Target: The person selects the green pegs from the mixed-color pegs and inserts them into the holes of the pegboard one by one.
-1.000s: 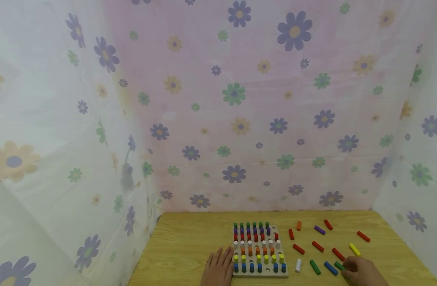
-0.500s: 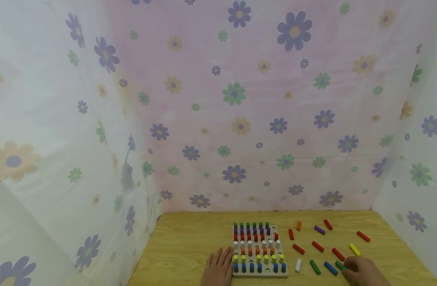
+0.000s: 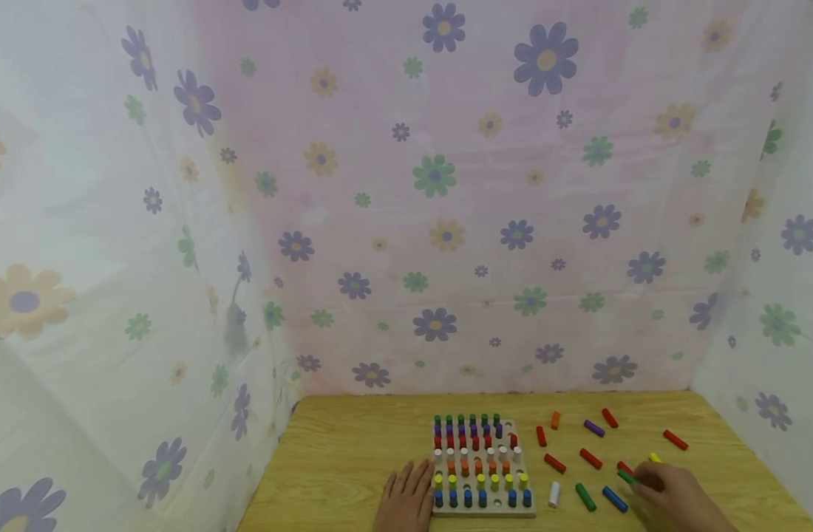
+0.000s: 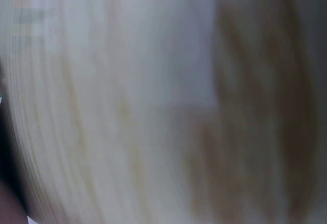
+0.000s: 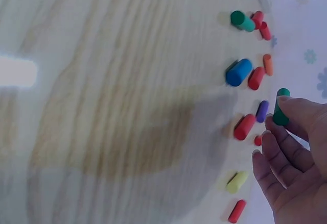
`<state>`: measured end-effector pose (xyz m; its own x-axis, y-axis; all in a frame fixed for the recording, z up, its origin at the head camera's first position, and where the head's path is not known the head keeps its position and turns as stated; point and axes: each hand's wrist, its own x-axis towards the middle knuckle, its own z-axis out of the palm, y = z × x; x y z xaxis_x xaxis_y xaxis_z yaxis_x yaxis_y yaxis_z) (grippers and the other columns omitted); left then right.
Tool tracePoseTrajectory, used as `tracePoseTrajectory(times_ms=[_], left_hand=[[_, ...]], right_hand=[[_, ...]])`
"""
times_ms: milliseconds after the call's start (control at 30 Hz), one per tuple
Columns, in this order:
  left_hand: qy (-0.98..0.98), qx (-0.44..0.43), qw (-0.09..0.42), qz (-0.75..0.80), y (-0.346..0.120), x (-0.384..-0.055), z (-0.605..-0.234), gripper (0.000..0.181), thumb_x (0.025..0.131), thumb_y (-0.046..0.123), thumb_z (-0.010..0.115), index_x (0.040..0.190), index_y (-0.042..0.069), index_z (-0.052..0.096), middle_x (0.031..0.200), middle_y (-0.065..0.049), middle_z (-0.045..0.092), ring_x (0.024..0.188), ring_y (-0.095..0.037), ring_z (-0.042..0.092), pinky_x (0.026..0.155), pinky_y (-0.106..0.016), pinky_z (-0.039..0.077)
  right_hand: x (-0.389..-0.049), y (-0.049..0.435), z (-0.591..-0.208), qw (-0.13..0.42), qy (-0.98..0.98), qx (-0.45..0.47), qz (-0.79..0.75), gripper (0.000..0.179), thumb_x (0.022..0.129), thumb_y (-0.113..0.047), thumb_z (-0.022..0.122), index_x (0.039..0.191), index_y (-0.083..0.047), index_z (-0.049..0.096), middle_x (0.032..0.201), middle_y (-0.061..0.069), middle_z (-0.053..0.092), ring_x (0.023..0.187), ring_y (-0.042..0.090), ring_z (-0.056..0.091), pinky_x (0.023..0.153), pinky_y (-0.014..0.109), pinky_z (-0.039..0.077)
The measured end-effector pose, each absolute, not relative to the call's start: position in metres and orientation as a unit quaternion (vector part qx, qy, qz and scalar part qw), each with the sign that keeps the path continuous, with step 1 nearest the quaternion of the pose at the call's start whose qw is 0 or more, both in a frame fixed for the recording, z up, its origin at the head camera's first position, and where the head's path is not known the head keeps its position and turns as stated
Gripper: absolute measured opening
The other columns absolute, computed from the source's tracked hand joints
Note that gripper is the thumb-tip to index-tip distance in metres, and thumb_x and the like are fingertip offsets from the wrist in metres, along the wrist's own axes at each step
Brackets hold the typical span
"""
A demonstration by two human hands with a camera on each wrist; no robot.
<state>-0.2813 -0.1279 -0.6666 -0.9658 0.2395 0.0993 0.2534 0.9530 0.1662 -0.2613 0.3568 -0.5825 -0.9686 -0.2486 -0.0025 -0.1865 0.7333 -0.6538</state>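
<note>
Between thumb and fingertips my right hand (image 3: 679,496) pinches a green peg (image 5: 281,106), lifted off the table in the right wrist view. Loose pegs lie around it: a blue peg (image 3: 615,499), another green peg (image 3: 585,496) and a yellow peg (image 3: 655,458) partly covered by the hand. My left hand (image 3: 405,499) rests flat with straight fingers, its fingertips at the left edge of a pegboard (image 3: 482,510). Rows of green, purple, red, white, orange, yellow and blue pegs stand upright in the board, with some bare holes. The left wrist view is mostly blurred wood grain.
Several red pegs (image 3: 590,458), a white peg (image 3: 554,494), an orange peg (image 3: 556,420) and a purple peg (image 3: 594,428) lie scattered right of the board. The wooden table (image 3: 340,443) meets a flowered cloth (image 3: 446,355) at the back and sides.
My right hand has raised the green peg from the table and shifted it slightly away from me, now overlapping a red peg in the head view. My left hand has stayed put.
</note>
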Motion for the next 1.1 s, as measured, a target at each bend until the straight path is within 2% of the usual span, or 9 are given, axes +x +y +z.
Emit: tracePoseTrajectory(times_ms=[300, 600, 833, 1000, 1100], left_hand=[[-0.986, -0.126, 0.036, -0.101, -0.127, -0.281, -0.667, 0.062, 0.111, 0.055, 0.017, 0.155, 0.027, 0.049, 0.156, 0.009, 0.048, 0.146, -0.025, 0.041, 0.119, -0.055, 0.032], [-0.987, -0.121, 0.029, -0.098, -0.126, -0.281, -0.665, 0.063, 0.11, 0.056, 0.016, 0.155, 0.027, 0.049, 0.156, 0.009, 0.048, 0.146, -0.024, 0.041, 0.119, -0.055, 0.031], [-0.987, -0.124, 0.032, -0.098, -0.128, -0.28, -0.666, 0.058, 0.111, 0.053, 0.021, 0.155, 0.027, 0.049, 0.156, 0.01, 0.048, 0.146, -0.024, 0.041, 0.119, -0.055, 0.031], [-0.986, -0.127, 0.024, -0.103, -0.13, -0.282, -0.668, 0.058, 0.111, 0.053, 0.022, 0.156, 0.027, 0.047, 0.157, 0.01, 0.047, 0.147, -0.025, 0.04, 0.119, -0.055, 0.031], [-0.986, -0.129, 0.028, -0.102, -0.13, -0.282, -0.668, 0.056, 0.111, 0.052, 0.023, 0.156, 0.028, 0.047, 0.157, 0.011, 0.047, 0.147, -0.025, 0.04, 0.119, -0.055, 0.032]], right_hand=[[-0.271, 0.337, -0.571, 0.006, 0.926, -0.133, -0.354, 0.017, 0.095, -0.018, 0.074, 0.101, -0.001, 0.072, 0.092, 0.002, 0.072, 0.075, 0.002, 0.064, 0.065, 0.022, 0.056], [-0.282, 0.314, -0.567, -0.015, 0.914, -0.149, -0.376, 0.014, 0.095, -0.014, 0.073, 0.101, 0.0, 0.072, 0.093, 0.006, 0.074, 0.076, 0.011, 0.068, 0.064, 0.022, 0.056], [-0.292, 0.295, -0.567, -0.02, 0.91, -0.162, -0.382, 0.018, 0.097, -0.019, 0.072, 0.103, -0.002, 0.073, 0.092, 0.004, 0.073, 0.074, 0.003, 0.061, 0.062, 0.023, 0.053], [-0.298, 0.279, -0.565, -0.037, 0.9, -0.175, -0.397, 0.015, 0.096, -0.015, 0.073, 0.103, -0.001, 0.073, 0.091, 0.007, 0.072, 0.073, 0.006, 0.062, 0.06, 0.024, 0.053], [-0.301, 0.268, -0.562, -0.046, 0.898, -0.159, -0.407, 0.016, 0.095, -0.017, 0.074, 0.104, -0.003, 0.073, 0.094, 0.005, 0.072, 0.076, 0.008, 0.065, 0.063, 0.023, 0.055]])
